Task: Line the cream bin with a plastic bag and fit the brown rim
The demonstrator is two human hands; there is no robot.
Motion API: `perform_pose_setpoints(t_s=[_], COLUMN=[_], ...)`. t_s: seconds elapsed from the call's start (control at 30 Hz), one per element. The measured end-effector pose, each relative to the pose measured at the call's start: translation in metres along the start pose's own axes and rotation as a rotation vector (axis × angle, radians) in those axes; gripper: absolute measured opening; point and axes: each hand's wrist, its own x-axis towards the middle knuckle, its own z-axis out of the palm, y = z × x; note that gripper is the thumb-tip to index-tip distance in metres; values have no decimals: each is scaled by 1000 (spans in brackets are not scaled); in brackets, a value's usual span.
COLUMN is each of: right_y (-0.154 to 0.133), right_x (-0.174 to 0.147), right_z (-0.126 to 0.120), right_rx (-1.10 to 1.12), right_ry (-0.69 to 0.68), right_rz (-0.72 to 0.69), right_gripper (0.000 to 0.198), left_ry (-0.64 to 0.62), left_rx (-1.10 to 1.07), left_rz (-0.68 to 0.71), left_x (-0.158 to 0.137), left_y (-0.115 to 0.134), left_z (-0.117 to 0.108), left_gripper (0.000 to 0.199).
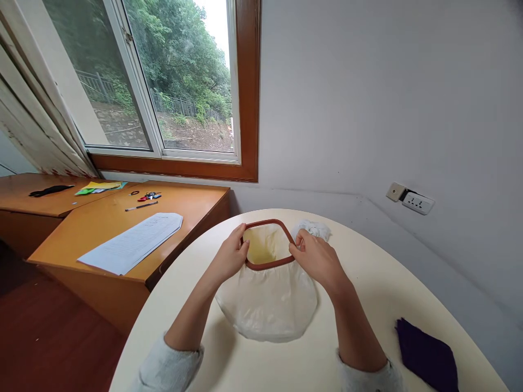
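Both sleeves were pale grey with a faint bluish cast, fabric soft and fuzzy, fleece-like. Left sleeve (169, 366) ended partway up the forearm in a loose, rounded cuff, some creasing below it. Right sleeve (365, 377) matched: same colour, same nap, same cut-off, mostly cropped by the frame. Left hand (231, 255) and right hand (317, 257) were bare, wrists too.

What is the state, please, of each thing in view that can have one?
Brown frame, held by both sides
Left hand, gripping the frame's left side
Right hand, gripping the frame's right side
Pale bag, mouth open
White bundle, crumpled
Purple cloth, lying flat
Papers, lying flat
Curtain, gathered aside
Wall socket, no plug
Window, cannot tell whether shut
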Motion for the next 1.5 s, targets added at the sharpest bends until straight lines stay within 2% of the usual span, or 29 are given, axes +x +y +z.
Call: perform_pose_setpoints(t_s=[0.13, 0.33, 0.53, 0.93, 1.17, 1.5], right_y=[-2, -3, -1, -2, -4, -7], right_x=[-3, -5, -4, -5, -6, -7], right_z=[-2, -2, -1, -2, -4, -5], right_rx=[92, 58, 7, 59, 38, -9], right_ry=[-14, -66, -74, -81, -66, -107], right_rz=[-79, -145, -128, -121, -127, -99], right_gripper=[26, 39, 35, 35, 35, 32], left_ry=[-4, -17, -40, -18, -26, -23], left_rx=[17, 51, 35, 23, 49, 54], left_rz=[9, -7, 16, 54, 48, 60], left_x=[-2, -3, -4, -2, -5, -5], left_y=[2, 4, 5, 1, 8, 3], left_z=[0, 1, 2, 2, 1, 1], left_gripper=[53, 57, 56, 53, 53, 52])
